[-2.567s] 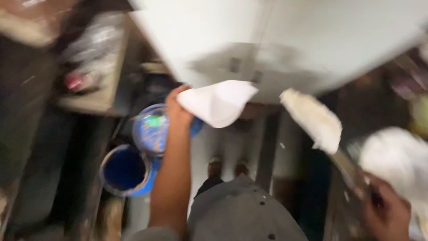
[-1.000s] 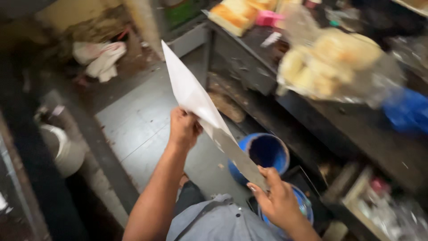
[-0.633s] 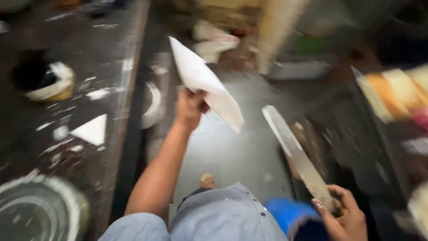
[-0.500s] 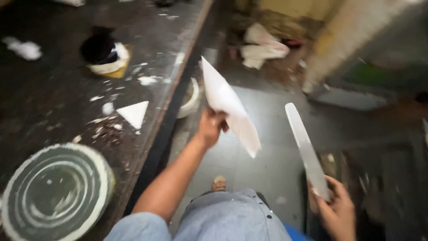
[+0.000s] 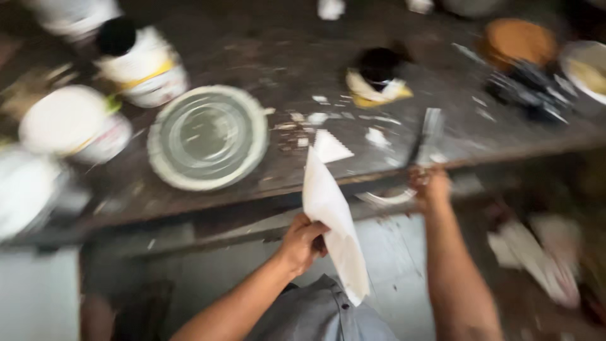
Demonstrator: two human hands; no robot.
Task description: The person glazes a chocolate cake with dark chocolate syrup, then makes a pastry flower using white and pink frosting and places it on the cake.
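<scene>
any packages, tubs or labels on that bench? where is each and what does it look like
White tub: bench's back left, round, black lid, yellow band, blurred.
White lidded tub: left of the round lid, yellow-green trim.
Round lid: bench middle-left, flat, pale rim, grey centre.
Small pot: back centre, black top, white and yellow wrap.
No signs or screens.
Left hand holds white paper; right hand is at the bench edge.

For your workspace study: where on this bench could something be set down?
Fairly bare: the dark bench top between the round lid and the black-topped pot. Crowded: tubs at left, dishes at far right, scraps beside the blade.
</scene>
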